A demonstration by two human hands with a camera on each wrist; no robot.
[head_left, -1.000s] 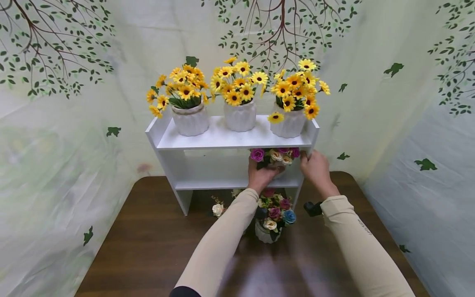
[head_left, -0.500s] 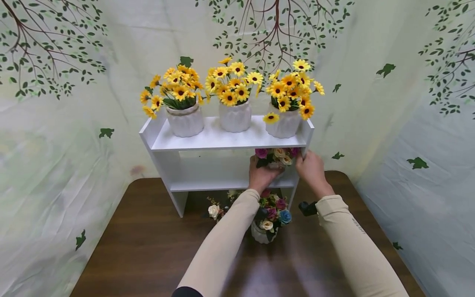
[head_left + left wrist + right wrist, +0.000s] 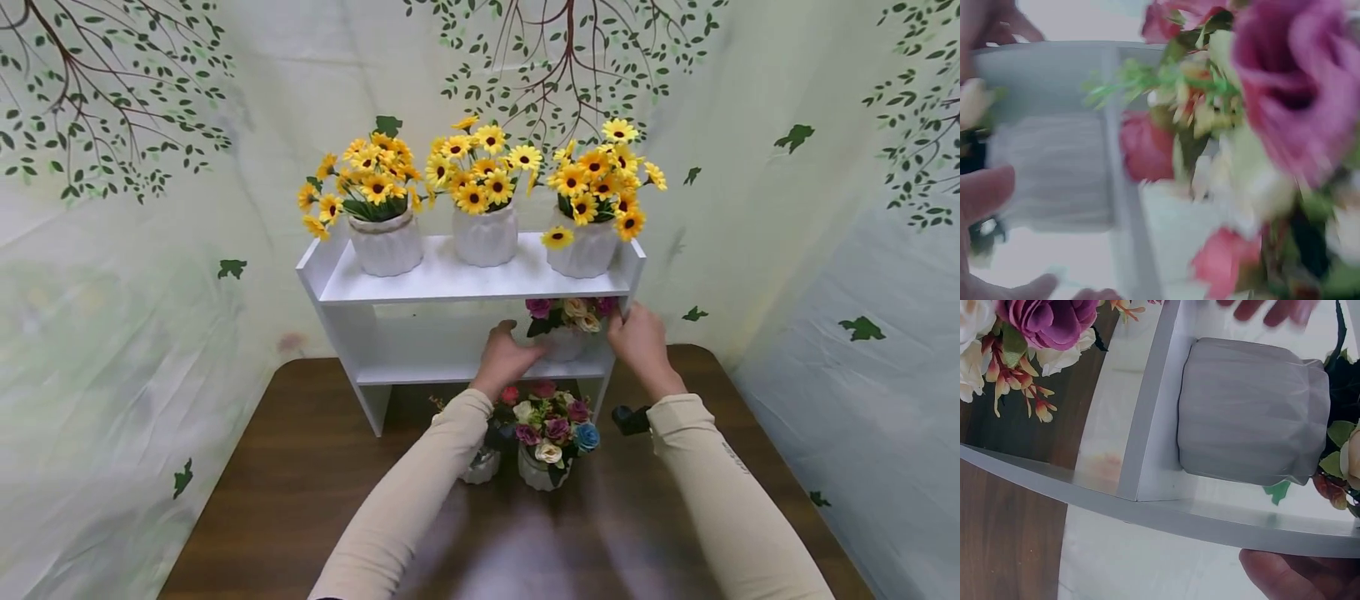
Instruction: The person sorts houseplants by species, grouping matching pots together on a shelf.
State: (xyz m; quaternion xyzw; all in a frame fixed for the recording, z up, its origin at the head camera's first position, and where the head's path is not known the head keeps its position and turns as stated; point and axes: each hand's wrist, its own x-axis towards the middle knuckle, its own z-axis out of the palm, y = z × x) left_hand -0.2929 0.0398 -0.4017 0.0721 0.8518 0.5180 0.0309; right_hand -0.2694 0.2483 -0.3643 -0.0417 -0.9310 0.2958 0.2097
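Note:
A white ribbed flowerpot of purple and cream roses stands at the right end of the middle level of a white shelf unit. My left hand is just left of this pot, thumb and fingers spread apart, nothing held. The right wrist view shows its fingertips away from the pot's side. At the unit's right side, my right hand grips the upright panel near its front edge; some of its fingers are hidden behind the panel.
Three white pots of yellow daisies line the top shelf. On the brown table, a pot of mixed roses and another white pot stand in front of the unit, under my left forearm.
My left hand has let go of the rose pot and drawn back to the left. The pot sits slightly farther right. My right hand stays at the side panel.

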